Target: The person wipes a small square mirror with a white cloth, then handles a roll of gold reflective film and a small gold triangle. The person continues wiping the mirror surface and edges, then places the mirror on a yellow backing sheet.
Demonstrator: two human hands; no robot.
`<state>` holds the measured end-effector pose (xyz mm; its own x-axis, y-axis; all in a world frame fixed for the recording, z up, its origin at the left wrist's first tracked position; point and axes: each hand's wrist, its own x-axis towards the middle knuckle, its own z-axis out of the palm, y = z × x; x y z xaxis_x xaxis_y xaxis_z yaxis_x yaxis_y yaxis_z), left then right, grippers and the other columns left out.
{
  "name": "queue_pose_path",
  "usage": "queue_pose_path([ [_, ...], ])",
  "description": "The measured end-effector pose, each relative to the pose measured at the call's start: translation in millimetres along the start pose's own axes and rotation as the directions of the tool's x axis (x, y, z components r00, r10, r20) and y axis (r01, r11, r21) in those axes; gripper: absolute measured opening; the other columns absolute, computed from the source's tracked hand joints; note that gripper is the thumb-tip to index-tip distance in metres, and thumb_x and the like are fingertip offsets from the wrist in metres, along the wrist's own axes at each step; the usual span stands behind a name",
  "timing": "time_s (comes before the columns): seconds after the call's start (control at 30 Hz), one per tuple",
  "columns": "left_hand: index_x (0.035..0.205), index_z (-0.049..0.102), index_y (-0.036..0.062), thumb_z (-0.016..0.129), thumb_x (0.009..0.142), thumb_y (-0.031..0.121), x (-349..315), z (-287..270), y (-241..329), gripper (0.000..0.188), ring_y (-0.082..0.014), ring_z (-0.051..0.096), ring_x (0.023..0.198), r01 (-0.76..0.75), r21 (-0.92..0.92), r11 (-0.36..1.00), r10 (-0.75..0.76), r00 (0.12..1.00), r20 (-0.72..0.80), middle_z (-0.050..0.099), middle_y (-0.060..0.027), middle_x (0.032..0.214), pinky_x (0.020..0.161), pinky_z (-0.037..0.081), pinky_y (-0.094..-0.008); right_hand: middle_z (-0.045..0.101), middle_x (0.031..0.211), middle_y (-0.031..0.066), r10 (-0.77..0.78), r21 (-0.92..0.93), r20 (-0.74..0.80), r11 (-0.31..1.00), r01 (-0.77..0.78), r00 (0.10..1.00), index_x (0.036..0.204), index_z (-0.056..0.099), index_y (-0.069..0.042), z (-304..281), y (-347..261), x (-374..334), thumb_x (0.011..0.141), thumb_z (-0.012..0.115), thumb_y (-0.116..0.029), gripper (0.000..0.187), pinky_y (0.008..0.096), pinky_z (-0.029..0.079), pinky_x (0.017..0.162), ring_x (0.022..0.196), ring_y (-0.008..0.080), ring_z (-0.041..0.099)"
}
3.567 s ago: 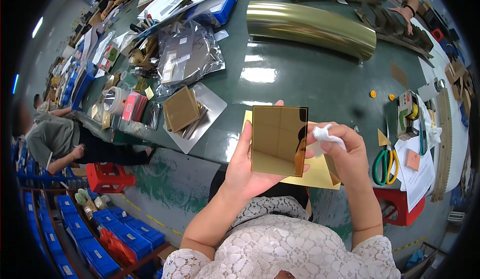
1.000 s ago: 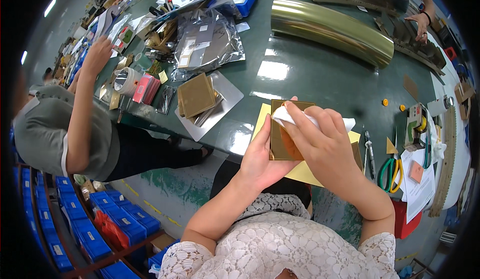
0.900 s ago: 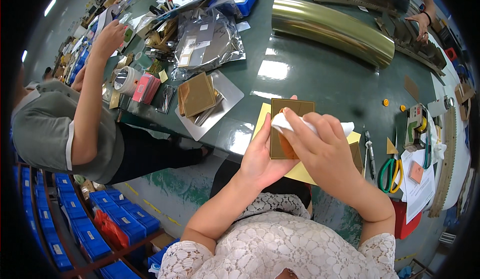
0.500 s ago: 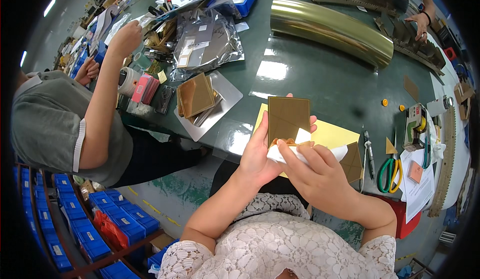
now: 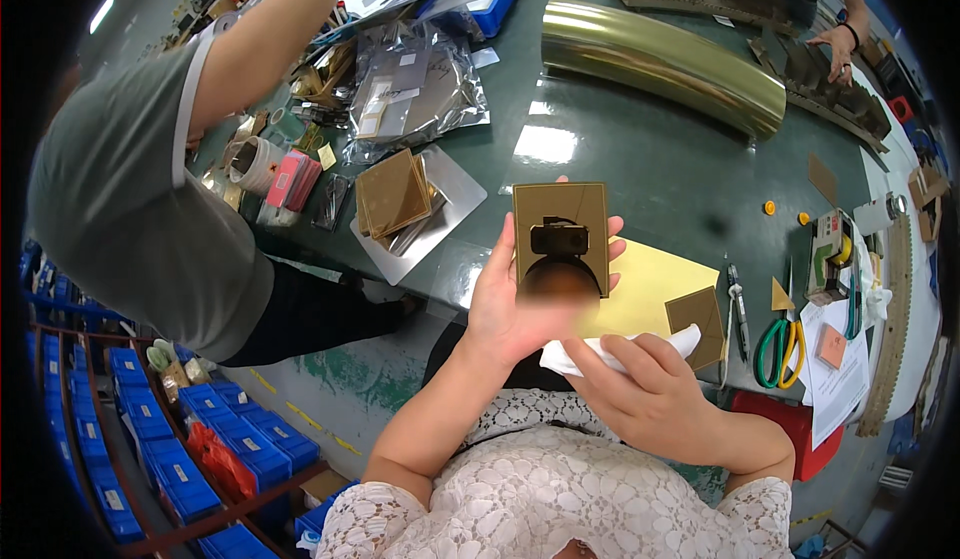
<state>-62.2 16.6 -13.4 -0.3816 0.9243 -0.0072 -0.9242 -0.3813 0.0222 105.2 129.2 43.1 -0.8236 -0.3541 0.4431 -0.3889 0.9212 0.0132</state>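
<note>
My left hand point(image 5: 497, 309) holds a shiny bronze rectangular plate point(image 5: 535, 204) from beneath, with fingertips showing past its edges. The plate's mirror-like face reflects dark head-worn gear. Pinched in my right hand point(image 5: 650, 394) is a folded white cloth point(image 5: 570, 359), just below the plate and apart from its face. Beneath and beyond my hands lies a yellow sheet point(image 5: 640, 271) on the table. A second brown plate point(image 5: 697, 321) rests on that sheet's right corner.
Stacked bronze plates point(image 5: 392, 194) sit on a silver sheet point(image 5: 455, 199) to the left. A gold roll point(image 5: 665, 67) lies at the back. Scissors point(image 5: 778, 351) and papers point(image 5: 838, 389) are at right. A co-worker point(image 5: 150, 199) stands close on the left; another's hand point(image 5: 838, 49) is far right.
My right hand has drawn the white cloth down off the plate, baring its face. The plate has shifted slightly left and tilted. The left co-worker's arm has reached farther forward.
</note>
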Motion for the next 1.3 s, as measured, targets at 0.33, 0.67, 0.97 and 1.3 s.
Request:
queue_pose_path([
  [0.33,0.162,0.028,0.0236,0.029,0.109,0.056,-3,0,1,0.062,-0.0427,0.039,0.144,-0.006,-0.003,1.0,0.006,1.0,0.0,0.03,-0.0276,0.162,0.113,0.037,-0.0591,0.062,0.139,0.0066,0.052,0.007,-0.016,0.999,-0.052,0.999,0.097,0.076,-0.007,4,2,-2,0.08,0.076,-0.019,0.02,0.0371,0.046,0.09,0.111,0.0234,0.055],
  [0.67,0.161,0.03,0.0222,0.028,0.11,0.051,-3,0,-14,0.058,-0.0377,0.042,0.143,-0.026,-0.045,0.999,0.027,1.0,0.011,0.042,-0.019,0.156,0.119,0.033,-0.0563,0.061,0.136,0.0116,0.154,-0.071,-0.078,0.985,-0.16,0.985,0.107,0.074,-0.002,11,30,36,0.078,0.068,-0.014,0.032,0.0393,0.046,0.092,0.111,0.0273,0.056],
  [0.97,0.161,0.029,0.0271,0.019,0.112,0.049,-7,8,-16,0.054,-0.0223,0.042,0.143,0.015,0.14,0.99,-0.013,1.0,-0.015,0.045,-0.0039,0.154,0.119,0.032,-0.0501,0.06,0.136,0.0089,0.227,-0.067,-0.095,0.97,-0.233,0.969,0.117,0.069,-0.001,24,51,56,0.076,0.065,-0.012,0.043,0.0404,0.046,0.092,0.107,0.0261,0.06],
  [1.3,0.16,0.028,0.0194,0.025,0.112,0.048,-3,3,-19,0.057,-0.0312,0.039,0.146,-0.05,0.24,0.969,0.075,0.993,-0.094,0.041,-0.0124,0.157,0.122,0.03,-0.0512,0.059,0.136,0.0133,0.163,-0.068,-0.034,0.984,-0.165,0.986,0.11,0.071,0.001,28,29,37,0.075,0.069,-0.013,0.038,0.0403,0.047,0.093,0.111,0.0284,0.055],
])
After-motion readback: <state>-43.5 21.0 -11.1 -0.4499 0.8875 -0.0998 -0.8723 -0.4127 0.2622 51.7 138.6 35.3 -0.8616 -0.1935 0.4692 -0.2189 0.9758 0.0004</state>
